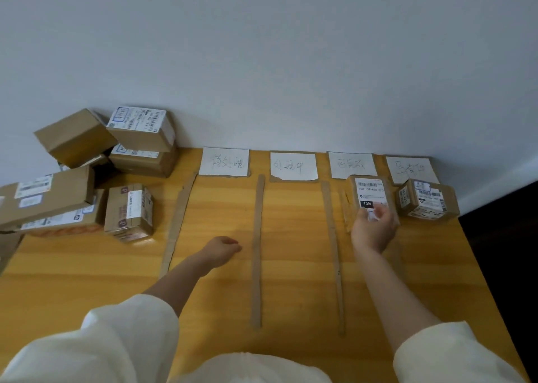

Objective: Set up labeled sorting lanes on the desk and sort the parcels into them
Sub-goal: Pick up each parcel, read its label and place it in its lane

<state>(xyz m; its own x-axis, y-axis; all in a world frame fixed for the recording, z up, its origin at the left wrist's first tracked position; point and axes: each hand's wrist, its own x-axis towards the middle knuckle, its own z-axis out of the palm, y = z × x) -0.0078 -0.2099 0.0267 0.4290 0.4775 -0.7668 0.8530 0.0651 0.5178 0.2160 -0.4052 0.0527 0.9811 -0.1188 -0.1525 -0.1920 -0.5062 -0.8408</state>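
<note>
Cardboard parcel right of centre, gripped by the right hand, should settle squarely beneath the third label between strips, while the left hand rests loosely curled, empty, on the counter.

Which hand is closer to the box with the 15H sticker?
The right hand. It touches the near end of the 15H box in the third lane. The left hand rests on the desk two lanes to the left, away from it.
</note>
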